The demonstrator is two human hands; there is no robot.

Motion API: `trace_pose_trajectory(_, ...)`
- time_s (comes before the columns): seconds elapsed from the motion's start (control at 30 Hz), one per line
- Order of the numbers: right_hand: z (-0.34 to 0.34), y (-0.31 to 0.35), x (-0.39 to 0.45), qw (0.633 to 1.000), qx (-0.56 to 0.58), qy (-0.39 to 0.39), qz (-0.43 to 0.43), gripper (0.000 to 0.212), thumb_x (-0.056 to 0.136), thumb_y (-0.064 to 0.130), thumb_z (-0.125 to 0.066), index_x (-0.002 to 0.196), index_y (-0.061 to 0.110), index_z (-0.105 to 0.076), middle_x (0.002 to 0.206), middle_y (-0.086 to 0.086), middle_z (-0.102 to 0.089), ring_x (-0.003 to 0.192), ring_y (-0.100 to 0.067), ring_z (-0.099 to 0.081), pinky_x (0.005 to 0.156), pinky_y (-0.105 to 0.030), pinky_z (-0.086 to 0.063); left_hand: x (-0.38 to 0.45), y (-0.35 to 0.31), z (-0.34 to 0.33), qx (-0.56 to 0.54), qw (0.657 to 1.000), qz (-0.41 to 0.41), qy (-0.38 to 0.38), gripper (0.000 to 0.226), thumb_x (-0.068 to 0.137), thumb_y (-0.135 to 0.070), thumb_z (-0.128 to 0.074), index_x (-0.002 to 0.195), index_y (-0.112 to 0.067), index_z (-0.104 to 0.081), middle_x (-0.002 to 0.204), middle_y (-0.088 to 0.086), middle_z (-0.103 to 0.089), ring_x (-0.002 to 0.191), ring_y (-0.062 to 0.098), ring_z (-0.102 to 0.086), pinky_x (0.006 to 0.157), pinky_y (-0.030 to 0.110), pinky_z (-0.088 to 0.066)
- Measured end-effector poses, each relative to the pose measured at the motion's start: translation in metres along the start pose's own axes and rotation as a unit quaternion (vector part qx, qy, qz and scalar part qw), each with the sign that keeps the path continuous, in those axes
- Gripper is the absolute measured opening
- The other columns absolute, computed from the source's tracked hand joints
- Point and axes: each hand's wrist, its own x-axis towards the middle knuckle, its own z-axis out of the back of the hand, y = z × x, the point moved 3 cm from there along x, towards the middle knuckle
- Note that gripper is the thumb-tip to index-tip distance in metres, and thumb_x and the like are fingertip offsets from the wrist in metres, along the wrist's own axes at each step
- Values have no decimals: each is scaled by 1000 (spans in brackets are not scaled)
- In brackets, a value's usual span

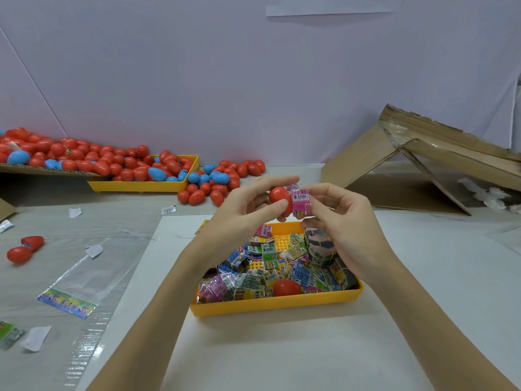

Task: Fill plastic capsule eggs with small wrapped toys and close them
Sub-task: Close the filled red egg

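1. Head view: left hand [253, 204] grips a red capsule egg [280, 199]; right hand [335, 218] pinches a pink wrapped toy [302, 204] against it
2. Progress, judged: filling underway, egg not closed; many wrapped toys remain in the yellow tray [276, 306] below both hands

A red capsule egg [280, 199] meets a pink wrapped toy [301, 204] bearing a black-and-white barcode, above a yellow tray [277, 304]. Inside that tray lie wrapped toys [253, 277] in pink, green, blue and yellow, many barcoded, with a red egg half [286, 287] near its front wall. Behind the tray to the left, red eggs [84, 156] dotted with a few blue eggs [214, 176] spill over a second yellow tray [141, 186]. Left of the tray, a clear bag [79, 280] carries a rainbow-coloured strip. Brown cardboard [417, 153] stands behind it to the right.
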Motion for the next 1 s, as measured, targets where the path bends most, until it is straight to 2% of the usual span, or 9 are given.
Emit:
trace_pose_trajectory(0.13,1,1,0,1000,-5,3,3,18,95,29,-70,111,22,-75,97,-2,-78,76,-18,-76,78,-65,-58,0,1,0,11,1000,-1,1,38,104,-10,-58,142,-17,-59,126,9,-68,109,27,-68,96,36,-57)
trace_pose_trajectory(0.23,2,1,1,1000,-9,-1,11,17,97,23,-69,112,19,-75,95,-2,-78,74,-19,-75,78,-56,-60,0,1,0,12,1000,-4,-3,36,104,-11,-59,140,-18,-60,122,10,-69,105,30,-69,95,36,-58)
trace_pose_trajectory(0.5,3,1,2,1000,-15,4,25,28,86,35,-71,110,22,-76,94,-1,-79,74,-20,-76,75,-44,-63,1,2,1,23,999,-16,-16,32,102,-14,-63,133,-16,-61,119,7,-67,97,19,-71,87,32,-60)
trace_pose_trajectory(0.63,4,-1,4,998,-39,3,42,14,97,20,-70,109,19,-75,89,-1,-79,75,-19,-77,74,-38,-65,2,2,1,24,999,-31,-11,30,101,-13,-65,131,-15,-63,112,1,-69,90,16,-71,84,29,-59)
trace_pose_trajectory(0.73,4,-2,4,998,-46,1,43,14,98,19,-70,110,17,-75,88,-1,-79,75,-20,-77,76,-42,-65,3,3,2,35,998,-43,-14,30,98,-15,-70,128,-17,-66,110,-3,-70,88,15,-73,82,25,-58)
trace_pose_trajectory(0.83,5,-2,5,998,-56,1,39,15,98,19,-70,112,18,-75,88,-1,-79,76,-19,-77,78,-49,-65,3,3,5,36,998,-51,-31,33,93,-18,-76,125,-19,-68,112,-4,-72,92,22,-76,84,27,-61)
trace_pose_trajectory(1.0,5,0,3,997,-62,14,42,12,98,22,-71,108,24,-76,90,-1,-79,77,-20,-77,79,-58,-63,3,5,7,26,998,-45,-33,36,87,-27,-80,120,-18,-69,111,-2,-73,93,24,-77,85,33,-63)
